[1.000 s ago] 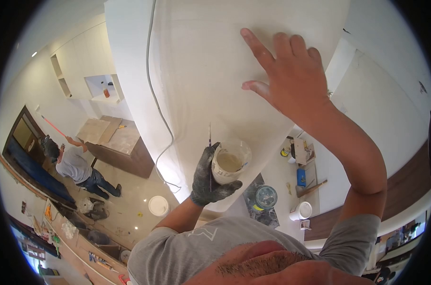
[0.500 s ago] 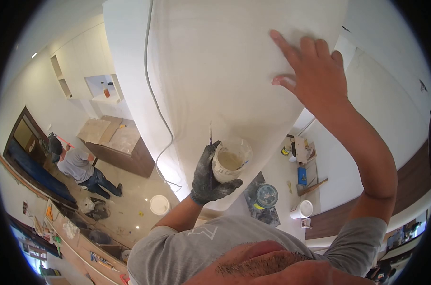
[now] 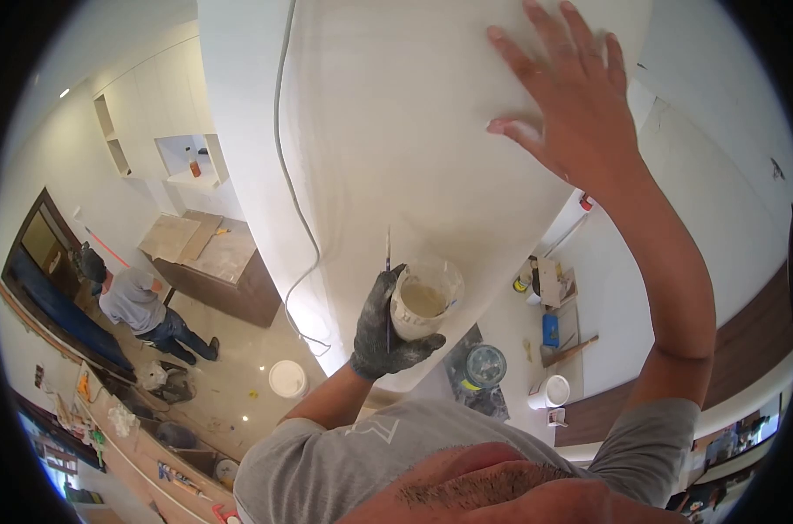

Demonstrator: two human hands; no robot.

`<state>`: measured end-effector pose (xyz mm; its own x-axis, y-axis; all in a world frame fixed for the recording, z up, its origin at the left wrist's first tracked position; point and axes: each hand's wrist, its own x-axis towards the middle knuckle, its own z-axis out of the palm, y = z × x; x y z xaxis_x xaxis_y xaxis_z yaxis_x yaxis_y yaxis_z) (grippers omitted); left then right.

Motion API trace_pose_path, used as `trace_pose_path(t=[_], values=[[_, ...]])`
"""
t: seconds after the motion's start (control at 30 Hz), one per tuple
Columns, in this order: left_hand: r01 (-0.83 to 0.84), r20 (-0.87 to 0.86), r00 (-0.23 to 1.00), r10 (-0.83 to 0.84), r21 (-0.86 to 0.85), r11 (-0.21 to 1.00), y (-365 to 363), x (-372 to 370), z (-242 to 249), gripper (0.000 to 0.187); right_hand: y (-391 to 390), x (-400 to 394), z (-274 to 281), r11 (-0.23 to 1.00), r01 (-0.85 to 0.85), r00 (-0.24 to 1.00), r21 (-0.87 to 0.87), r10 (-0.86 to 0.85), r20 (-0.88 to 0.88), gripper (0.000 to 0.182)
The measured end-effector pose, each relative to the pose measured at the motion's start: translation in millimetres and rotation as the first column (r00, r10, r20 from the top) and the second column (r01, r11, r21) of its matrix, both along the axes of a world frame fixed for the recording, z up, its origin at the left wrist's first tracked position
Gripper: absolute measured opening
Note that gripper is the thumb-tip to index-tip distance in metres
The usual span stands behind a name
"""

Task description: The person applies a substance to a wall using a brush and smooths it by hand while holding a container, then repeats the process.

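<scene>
My left hand (image 3: 386,327), in a dark, dusty glove, is wrapped round a translucent plastic cup (image 3: 411,325) with a pale cream substance inside. A thin paintbrush (image 3: 388,249) stands upright in the same grip, its tip above the cup's rim. Bare and spread wide, my right hand (image 3: 575,100) is laid against the pale wall surface (image 3: 414,131) at the upper right, its fingers stretched upward. Whitish residue marks its thumb tip. Nothing shows in that hand.
A grey cable (image 3: 279,148) hangs down the panel's left side. Below are a lidded bucket (image 3: 486,367), a white pail (image 3: 287,379) and another white bucket (image 3: 555,391). At left a person (image 3: 139,301) stands near a board-covered cabinet (image 3: 213,279). A cluttered workbench (image 3: 143,454) is lower left.
My right hand has moved upward along the surface and its curled fingers have spread out flat. The left hand keeps the cup and brush in nearly the same place.
</scene>
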<state>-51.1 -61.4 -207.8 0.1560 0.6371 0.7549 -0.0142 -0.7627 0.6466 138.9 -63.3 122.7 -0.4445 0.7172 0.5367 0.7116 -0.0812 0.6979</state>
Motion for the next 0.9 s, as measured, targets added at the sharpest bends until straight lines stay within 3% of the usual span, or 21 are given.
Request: trace_pose_path(t=[0.1,0.2,0.3,0.5,0.57,0.67,0.73,0.9], values=[[0.037,0.029,0.999,-0.036,-0.041,0.998,1,1,-4,0.104,10,-1,-2,0.998,-0.051,0.993,-0.036,0.055,0.105,0.087],[0.001,0.018,1.0,-0.001,-0.004,1.0,2,2,-8,0.104,23,9,-5,0.991,-0.128,0.976,0.045,0.117,0.184,0.087],[-0.036,-0.03,0.999,0.037,0.031,0.999,1,2,-6,0.106,8,9,2,0.997,-0.056,0.985,-0.059,0.065,0.158,0.086],[0.017,-0.026,1.0,-0.017,-0.023,1.0,7,4,-15,0.107,-2,34,-1,0.997,-0.021,0.985,-0.075,0.033,0.168,0.088],[0.031,-0.021,0.999,-0.031,-0.027,0.999,7,5,-15,0.106,-1,41,-15,0.966,-0.222,0.965,0.132,0.198,0.173,0.063],[0.063,0.018,0.998,-0.062,-0.03,0.998,7,5,-10,0.105,-8,60,-22,0.908,-0.329,0.934,0.258,0.274,0.227,0.036],[0.107,0.094,0.99,-0.102,-0.048,0.993,5,8,-10,0.104,-15,76,-23,0.919,-0.305,0.939,0.249,0.245,0.243,0.034],[0.09,0.033,0.995,-0.089,-0.014,0.996,5,3,-6,0.104,-13,57,-35,0.964,-0.243,0.924,0.109,0.196,0.329,0.051]])
